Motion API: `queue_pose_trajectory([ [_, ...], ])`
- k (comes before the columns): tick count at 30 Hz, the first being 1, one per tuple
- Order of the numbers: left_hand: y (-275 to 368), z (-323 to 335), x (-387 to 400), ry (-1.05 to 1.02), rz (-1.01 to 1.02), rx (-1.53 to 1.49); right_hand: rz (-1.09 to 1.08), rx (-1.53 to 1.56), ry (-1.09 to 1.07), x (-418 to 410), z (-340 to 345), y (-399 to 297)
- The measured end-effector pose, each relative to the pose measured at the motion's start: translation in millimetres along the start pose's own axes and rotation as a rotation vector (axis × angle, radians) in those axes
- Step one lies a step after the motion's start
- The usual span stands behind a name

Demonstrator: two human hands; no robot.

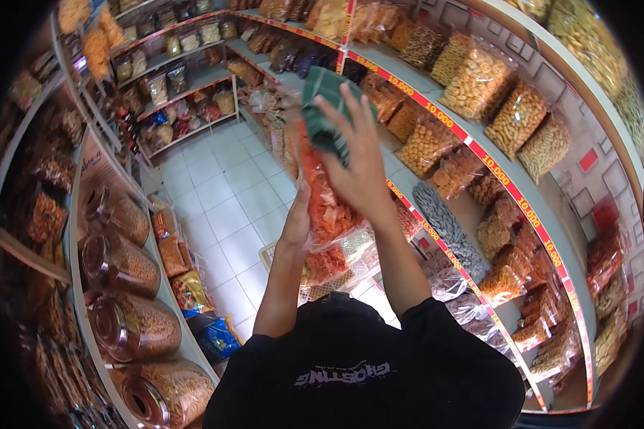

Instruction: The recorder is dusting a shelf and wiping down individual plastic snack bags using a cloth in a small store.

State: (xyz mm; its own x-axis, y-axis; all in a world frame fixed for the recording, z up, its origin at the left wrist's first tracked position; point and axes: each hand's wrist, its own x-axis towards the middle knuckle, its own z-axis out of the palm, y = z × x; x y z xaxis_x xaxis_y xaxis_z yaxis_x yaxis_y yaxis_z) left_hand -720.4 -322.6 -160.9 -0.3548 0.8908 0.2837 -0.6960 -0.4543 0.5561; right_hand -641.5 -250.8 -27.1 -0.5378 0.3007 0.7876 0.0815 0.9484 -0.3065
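Observation:
My left hand [297, 219] holds a clear plastic bag of orange-red chips [324, 206] by its side, in front of my chest. My right hand [358, 145] is over the upper part of the bag, slightly blurred, its fingers spread across a green checked cloth [317, 91] that it holds against the bag. Below the bag, a plastic basket [269, 256] carries more bagged snacks, among them a bag of red chips [327, 264].
Shelves with red price strips [437, 113] and bagged snacks curve along the right. A grey fluffy duster [448, 228] lies on one shelf. Large lidded jars [134, 324] line the left shelf, with bagged snacks beside them. Tiled floor [231, 198] shows between the shelves.

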Motion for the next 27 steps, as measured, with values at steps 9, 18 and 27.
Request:
queue_pose_trajectory([
  [9,-9,36,24,-0.379,0.019,-0.411,0.024,-0.045,0.023,-74,-53,21],
  [18,-76,72,34,-0.254,-0.195,-0.065,0.583,-0.075,0.666,-109,-191,121],
  [27,-122,139,35,-0.26,-0.33,-0.027,0.552,-0.858,-0.117,-132,-265,169],
])
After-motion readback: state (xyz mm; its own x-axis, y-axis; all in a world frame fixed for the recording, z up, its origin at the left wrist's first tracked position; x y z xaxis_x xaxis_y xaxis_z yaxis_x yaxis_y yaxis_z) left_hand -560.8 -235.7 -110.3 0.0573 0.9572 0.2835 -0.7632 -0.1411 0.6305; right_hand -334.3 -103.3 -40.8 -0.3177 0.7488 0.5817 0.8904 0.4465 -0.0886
